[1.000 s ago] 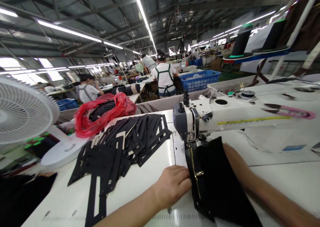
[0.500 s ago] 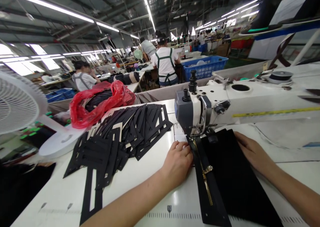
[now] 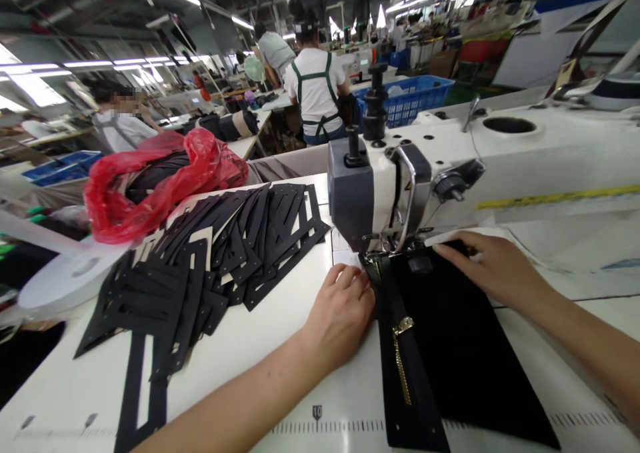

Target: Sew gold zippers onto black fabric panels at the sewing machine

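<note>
A black fabric panel (image 3: 480, 360) lies under the sewing machine head (image 3: 375, 193). Along its left side runs a black strip (image 3: 417, 410) with a gold zipper (image 3: 403, 373) and a metal zipper pull (image 3: 404, 325). My left hand (image 3: 345, 313), its fingers curled, grips the strip's left edge just in front of the presser foot; its fingertips are partly hidden. At the panel's upper right corner, my right hand (image 3: 485, 260) has the edge between thumb and fingers, right of the needle area.
Many black slotted pieces (image 3: 200, 266) are heaped on the white table (image 3: 280, 373) to the left. Behind them sits a red plastic bag (image 3: 145, 186). A white fan base (image 3: 70, 276) stands at far left. Beyond are a blue crate (image 3: 415, 100) and a co-worker (image 3: 317, 86).
My right hand has moved up and inward along the panel's right edge to its far corner. My left hand stays by the strip. The view has come closer to the machine.
</note>
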A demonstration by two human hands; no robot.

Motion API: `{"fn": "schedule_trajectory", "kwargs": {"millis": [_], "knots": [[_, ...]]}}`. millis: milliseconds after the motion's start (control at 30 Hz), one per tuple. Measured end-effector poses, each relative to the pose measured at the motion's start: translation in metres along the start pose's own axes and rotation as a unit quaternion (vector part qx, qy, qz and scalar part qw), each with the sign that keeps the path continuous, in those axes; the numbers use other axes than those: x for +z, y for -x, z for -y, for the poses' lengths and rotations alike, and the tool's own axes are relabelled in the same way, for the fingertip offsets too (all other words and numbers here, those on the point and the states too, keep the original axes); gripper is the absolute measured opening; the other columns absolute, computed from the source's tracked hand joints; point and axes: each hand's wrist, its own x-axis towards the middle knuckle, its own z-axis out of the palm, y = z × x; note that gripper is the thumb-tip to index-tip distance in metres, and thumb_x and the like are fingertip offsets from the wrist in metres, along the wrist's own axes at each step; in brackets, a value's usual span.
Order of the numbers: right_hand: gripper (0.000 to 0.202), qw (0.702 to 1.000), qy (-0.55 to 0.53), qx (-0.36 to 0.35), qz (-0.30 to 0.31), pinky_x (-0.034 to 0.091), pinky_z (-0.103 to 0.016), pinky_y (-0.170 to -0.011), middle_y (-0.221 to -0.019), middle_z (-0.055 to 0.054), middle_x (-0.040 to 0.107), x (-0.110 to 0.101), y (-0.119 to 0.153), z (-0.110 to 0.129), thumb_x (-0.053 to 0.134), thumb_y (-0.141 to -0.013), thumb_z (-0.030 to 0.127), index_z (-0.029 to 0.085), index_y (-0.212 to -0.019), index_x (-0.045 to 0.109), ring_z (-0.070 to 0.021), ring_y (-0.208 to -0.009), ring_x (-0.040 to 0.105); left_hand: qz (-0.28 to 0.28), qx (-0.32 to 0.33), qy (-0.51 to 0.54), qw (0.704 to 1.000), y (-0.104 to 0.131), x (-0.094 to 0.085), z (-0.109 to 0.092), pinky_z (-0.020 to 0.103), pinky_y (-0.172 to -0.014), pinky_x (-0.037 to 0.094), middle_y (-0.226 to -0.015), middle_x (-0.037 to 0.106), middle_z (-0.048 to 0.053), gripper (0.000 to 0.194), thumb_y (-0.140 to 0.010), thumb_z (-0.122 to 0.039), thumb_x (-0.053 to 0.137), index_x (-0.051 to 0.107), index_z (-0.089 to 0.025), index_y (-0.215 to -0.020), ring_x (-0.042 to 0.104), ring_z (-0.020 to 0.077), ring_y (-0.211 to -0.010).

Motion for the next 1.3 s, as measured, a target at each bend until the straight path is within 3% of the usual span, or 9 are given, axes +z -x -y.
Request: {"fn": "schedule_trajectory", "kwargs": {"millis": [200, 333, 433, 500, 600, 700, 867, 1033, 1300], "knots": [[0.027, 0.988, 0.136, -0.072, -0.019, 0.043, -0.036, -0.069, -0.082, -0.010, 0.067, 0.030, -0.008, -0.018, 0.047, -0.087, 0.034, 0.014, -0.081, 0.064, -0.0257, -0.079, 0.060, -0.039, -0.014, 0.026, 0.999, 0.000, 0.001, 0.000, 0.045, -0.093, 0.039, -0.087, 0.061, 0.009, 0.013, -0.083, -0.018, 0.048, 0.060, -0.014, -0.078, 0.052, 0.0236, -0.091], [0.023, 0.951, 0.260, -0.139, -0.095, 0.042, -0.040, -0.067, -0.074, -0.012, 0.063, 0.021, 0.003, 0.002, 0.048, -0.087, 0.030, 0.012, -0.078, 0.061, -0.0277, -0.075, 0.058, -0.064, -0.046, 0.050, 0.996, 0.004, 0.006, -0.001, 0.045, -0.092, 0.040, -0.096, 0.061, 0.008, 0.010, -0.082, -0.018, 0.050, 0.059, -0.015, -0.082, 0.052, 0.0231, -0.093], [0.018, 0.940, 0.186, -0.260, -0.118, 0.046, -0.039, -0.075, -0.080, -0.010, 0.065, 0.016, 0.020, 0.032, 0.047, -0.088, 0.021, 0.014, -0.079, 0.061, -0.0242, -0.080, 0.059, -0.089, -0.077, 0.080, 0.990, 0.008, 0.010, -0.001, 0.044, -0.092, 0.042, -0.100, 0.060, 0.008, 0.012, -0.081, -0.018, 0.052, 0.058, -0.015, -0.091, 0.054, 0.0228, -0.095], [0.017, 0.939, 0.102, -0.313, -0.100, 0.047, -0.040, -0.085, -0.095, -0.011, 0.066, 0.022, 0.030, 0.048, 0.047, -0.088, 0.020, 0.013, -0.093, 0.062, -0.0237, -0.093, 0.059, -0.112, -0.094, 0.096, 0.985, 0.011, 0.013, -0.001, 0.044, -0.095, 0.042, -0.104, 0.059, 0.011, 0.022, -0.080, -0.018, 0.054, 0.055, -0.012, -0.101, 0.054, 0.0230, -0.098], [0.029, 0.953, 0.027, -0.298, -0.043, 0.048, -0.039, -0.092, -0.113, -0.013, 0.062, 0.040, 0.039, 0.058, 0.042, -0.090, 0.018, 0.009, -0.114, 0.056, -0.0224, -0.106, 0.056, -0.122, -0.099, 0.085, 0.984, 0.013, 0.015, -0.001, 0.045, -0.101, 0.040, -0.118, 0.054, 0.015, 0.037, -0.081, -0.016, 0.054, 0.048, -0.010, -0.117, 0.051, 0.0252, -0.109], [0.031, 0.963, 0.002, -0.271, -0.005, 0.049, -0.040, -0.092, -0.116, -0.014, 0.060, 0.051, 0.040, 0.055, 0.040, -0.091, 0.017, 0.007, -0.117, 0.055, -0.0225, -0.109, 0.056, -0.113, -0.086, 0.070, 0.987, 0.015, 0.018, 0.001, 0.046, -0.100, 0.042, -0.126, 0.050, 0.016, 0.035, -0.083, -0.015, 0.053, 0.051, -0.012, -0.118, 0.050, 0.0266, -0.114], [0.031, 0.964, -0.011, -0.267, 0.000, 0.047, -0.040, -0.096, -0.118, -0.015, 0.060, 0.050, 0.038, 0.053, 0.042, -0.090, 0.017, 0.007, -0.115, 0.057, -0.0225, -0.111, 0.054, -0.116, -0.007, 0.091, 0.989, 0.014, 0.020, 0.007, 0.047, -0.100, 0.044, -0.114, 0.060, 0.015, 0.025, -0.089, -0.013, 0.044, 0.056, -0.013, -0.111, 0.054, 0.0239, -0.113], [0.031, 0.960, 0.006, -0.279, -0.005, 0.047, -0.041, -0.095, -0.117, -0.017, 0.060, 0.049, 0.038, 0.055, 0.041, -0.090, 0.017, 0.004, -0.113, 0.058, -0.0238, -0.110, 0.055, -0.109, 0.032, 0.088, 0.990, 0.013, 0.020, 0.011, 0.049, -0.098, 0.044, -0.112, 0.061, 0.016, 0.022, -0.090, -0.013, 0.044, 0.058, -0.012, -0.107, 0.054, 0.0257, -0.114], [0.032, 0.961, 0.045, -0.271, -0.010, 0.046, -0.039, -0.096, -0.116, -0.017, 0.061, 0.051, 0.043, 0.061, 0.040, -0.090, 0.015, 0.002, -0.112, 0.059, -0.0240, -0.109, 0.056, -0.091, 0.049, 0.099, 0.990, 0.013, 0.017, 0.013, 0.048, -0.098, 0.045, -0.110, 0.063, 0.015, 0.019, -0.090, -0.012, 0.044, 0.059, -0.010, -0.102, 0.057, 0.0259, -0.108]]}}
